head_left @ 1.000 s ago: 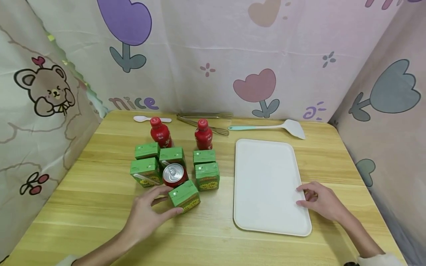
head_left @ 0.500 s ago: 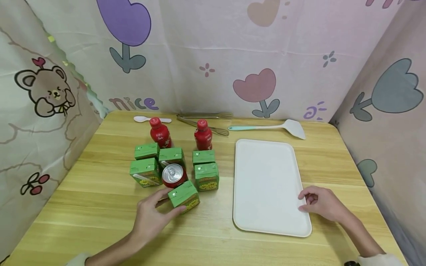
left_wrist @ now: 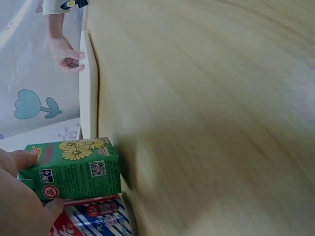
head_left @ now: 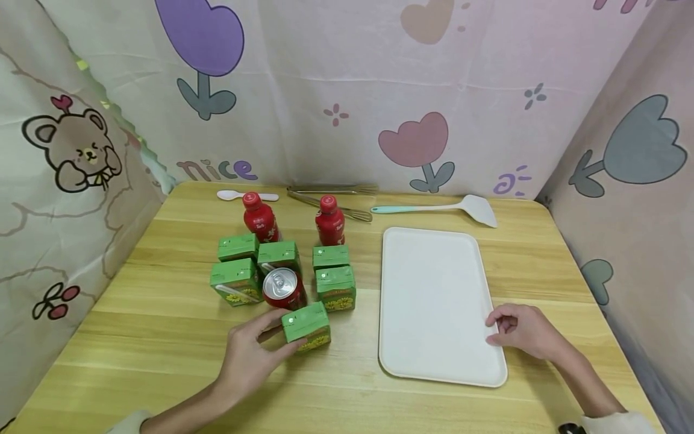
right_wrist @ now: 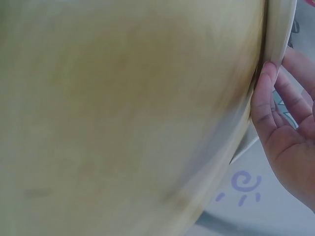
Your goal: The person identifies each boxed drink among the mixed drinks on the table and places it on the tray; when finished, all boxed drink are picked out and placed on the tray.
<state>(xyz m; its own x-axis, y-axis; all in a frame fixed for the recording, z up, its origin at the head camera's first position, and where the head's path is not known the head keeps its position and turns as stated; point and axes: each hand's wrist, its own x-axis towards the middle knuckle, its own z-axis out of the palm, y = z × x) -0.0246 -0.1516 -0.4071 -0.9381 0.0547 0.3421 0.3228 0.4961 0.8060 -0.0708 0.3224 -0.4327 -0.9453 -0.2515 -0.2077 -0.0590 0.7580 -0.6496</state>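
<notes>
My left hand (head_left: 252, 349) pinches a green drink carton (head_left: 306, 322) with yellow flowers between thumb and fingers, at the front of a group. Just behind it stands a red soda can (head_left: 282, 289) with a silver top; in the left wrist view the can (left_wrist: 98, 216) shows right beside the carton (left_wrist: 74, 167). My right hand (head_left: 523, 330) holds the right rim of a white rectangular tray (head_left: 434, 301). In the right wrist view, the thumb of that hand (right_wrist: 290, 142) is against the outside of the rim, while the other fingertips are partly hidden behind it.
More green cartons (head_left: 235, 280) (head_left: 335, 288) stand around the can. Two red bottles (head_left: 261, 218) (head_left: 331, 222) are behind them. Along the back lie a white spoon (head_left: 246, 196), metal utensils (head_left: 336, 199) and a white spatula (head_left: 477, 211). Printed curtains (head_left: 336, 78) border the wooden table.
The pinched carton has shifted slightly right and turned, exposing more of the can. My left hand moved right with it. My right hand shifted a little at the tray's edge, then stayed.
</notes>
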